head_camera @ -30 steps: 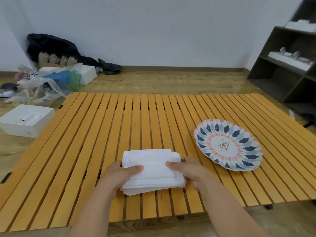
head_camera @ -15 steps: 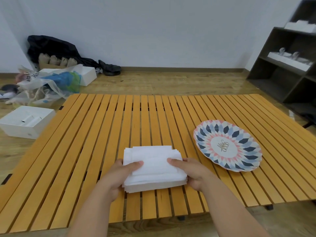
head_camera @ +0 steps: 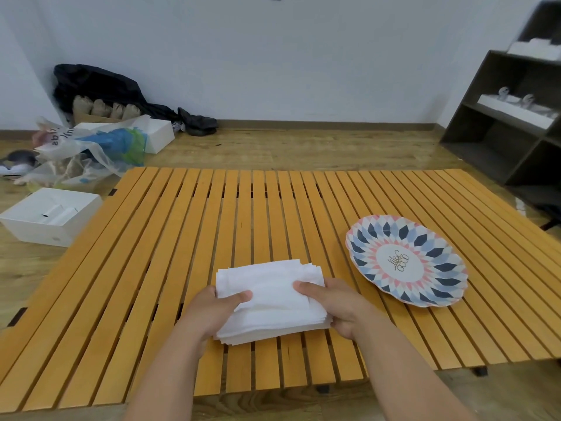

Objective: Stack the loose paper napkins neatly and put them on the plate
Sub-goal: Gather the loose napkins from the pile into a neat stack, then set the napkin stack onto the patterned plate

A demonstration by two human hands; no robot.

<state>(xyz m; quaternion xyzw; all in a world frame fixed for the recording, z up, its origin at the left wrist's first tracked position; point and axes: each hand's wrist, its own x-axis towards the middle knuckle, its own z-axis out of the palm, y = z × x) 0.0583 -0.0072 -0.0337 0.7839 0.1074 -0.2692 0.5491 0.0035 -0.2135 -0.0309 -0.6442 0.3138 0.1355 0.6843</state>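
Note:
A stack of white paper napkins [head_camera: 270,296] is held between both hands just above the slatted wooden table [head_camera: 212,226], near its front edge. My left hand [head_camera: 212,311] grips the stack's left side with the thumb on top. My right hand [head_camera: 337,305] grips the right side, thumb on top too. The napkin edges are slightly fanned at the far right corner. A round patterned plate [head_camera: 373,238], blue, pink and white with gold lettering in the middle, lies on the table to the right of the stack and holds nothing.
On the floor to the left are an open white box [head_camera: 48,220], plastic bags [head_camera: 91,153] and another white box [head_camera: 158,135]. A dark bag [head_camera: 100,86] lies by the wall. A dark shelf unit [head_camera: 510,123] stands at the right.
Both hands have lifted and tilted the napkin stack slightly, shifting it a little toward the plate. The plate has not moved.

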